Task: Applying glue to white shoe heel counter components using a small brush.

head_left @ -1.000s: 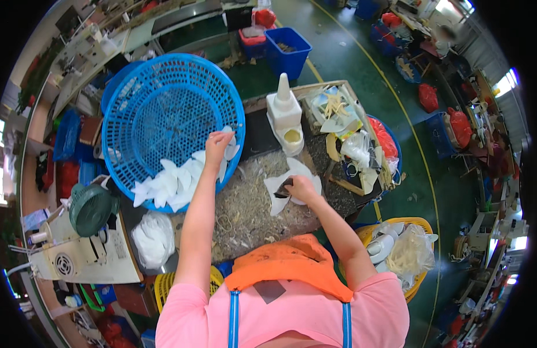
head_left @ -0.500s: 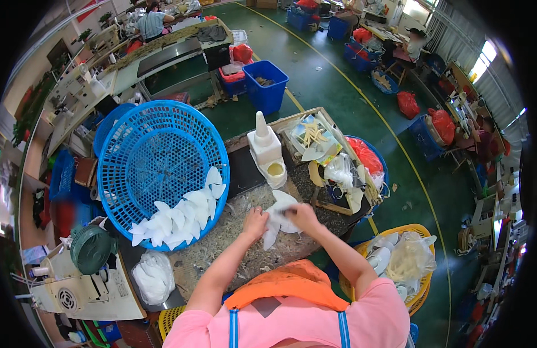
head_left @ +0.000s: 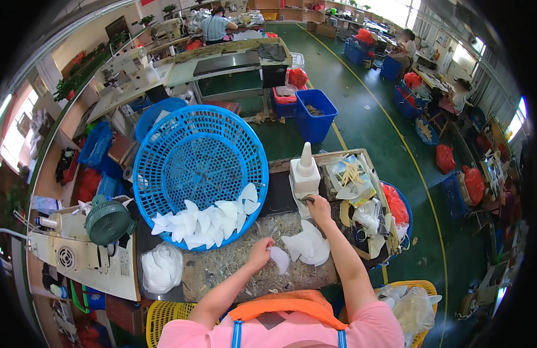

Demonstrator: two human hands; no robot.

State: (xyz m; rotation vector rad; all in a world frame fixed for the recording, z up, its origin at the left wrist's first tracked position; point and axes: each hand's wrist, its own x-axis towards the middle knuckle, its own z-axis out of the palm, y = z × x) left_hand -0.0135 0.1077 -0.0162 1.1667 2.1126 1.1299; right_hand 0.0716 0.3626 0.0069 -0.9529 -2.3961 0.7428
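My left hand (head_left: 260, 254) pinches the edge of a white curved cut piece (head_left: 279, 260) just above the worn work board (head_left: 222, 264). To its right lies a small fan of similar white pieces (head_left: 308, 243). My right hand (head_left: 320, 209) is closed on a small dark thing, too small to name, at the open cup on the front of a white plastic bottle (head_left: 305, 174) with a cone-shaped top. My fingers partly hide the cup. Many overlapping white pieces (head_left: 207, 223) rest along the near side of a large blue basket (head_left: 258, 145).
A tray of scraps (head_left: 367, 165) stands right of the bottle. At the left are a green fan (head_left: 109, 222), a sewing machine (head_left: 77, 255) and a bagged white bundle (head_left: 162, 268). Yellow baskets (head_left: 164, 319) flank me. A blue bin (head_left: 315, 116) stands beyond; people sit working farther off.
My right hand has moved from the white pieces up to the bottle's cup. My left hand has drawn one piece away from the fan. The whole view has shifted.
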